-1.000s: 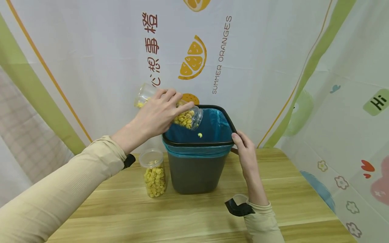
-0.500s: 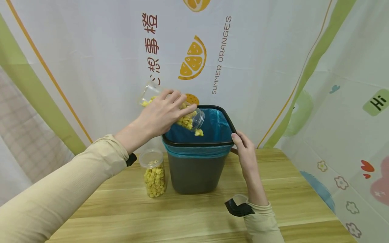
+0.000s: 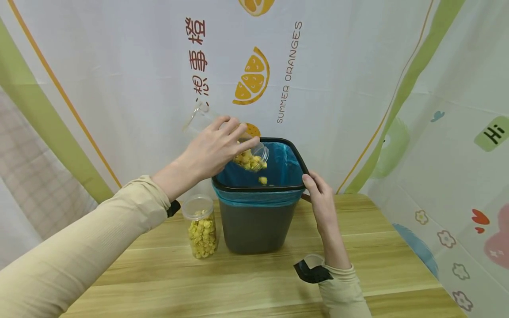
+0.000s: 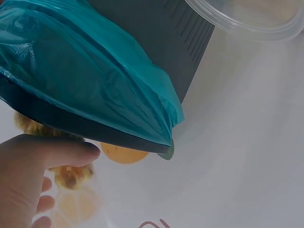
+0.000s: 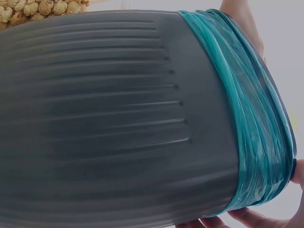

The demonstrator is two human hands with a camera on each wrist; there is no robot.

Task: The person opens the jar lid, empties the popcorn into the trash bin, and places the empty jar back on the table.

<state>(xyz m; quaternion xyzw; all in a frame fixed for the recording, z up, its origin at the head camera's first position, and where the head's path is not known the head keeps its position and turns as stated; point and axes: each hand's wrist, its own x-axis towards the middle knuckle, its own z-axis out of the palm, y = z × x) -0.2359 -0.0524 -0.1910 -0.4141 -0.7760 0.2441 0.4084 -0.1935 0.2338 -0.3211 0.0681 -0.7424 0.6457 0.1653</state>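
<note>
In the head view my left hand (image 3: 210,148) grips a clear plastic jar (image 3: 260,152) of yellow popcorn from above. The jar is tilted, its mouth low over the bin's opening. A piece of popcorn (image 3: 263,180) is in the air just below that mouth. The dark grey trash bin (image 3: 254,227) has a blue liner (image 3: 258,198) folded over its top and a black rim. At the bin's right side, my right hand (image 3: 323,198) holds the rim with the thumb on top; its fingers (image 5: 251,217) show below the liner in the right wrist view.
A second clear jar (image 3: 203,236) full of popcorn stands upright on the wooden table (image 3: 222,282), left of the bin. Behind hangs a white curtain (image 3: 330,88) printed with oranges. Another printed curtain (image 3: 457,176) borders the table's right side.
The left hand and jar have shifted slightly right, with the jar's base raised. Popcorn has slid toward the mouth and pieces drop into the bin. The right hand has stayed in place.
</note>
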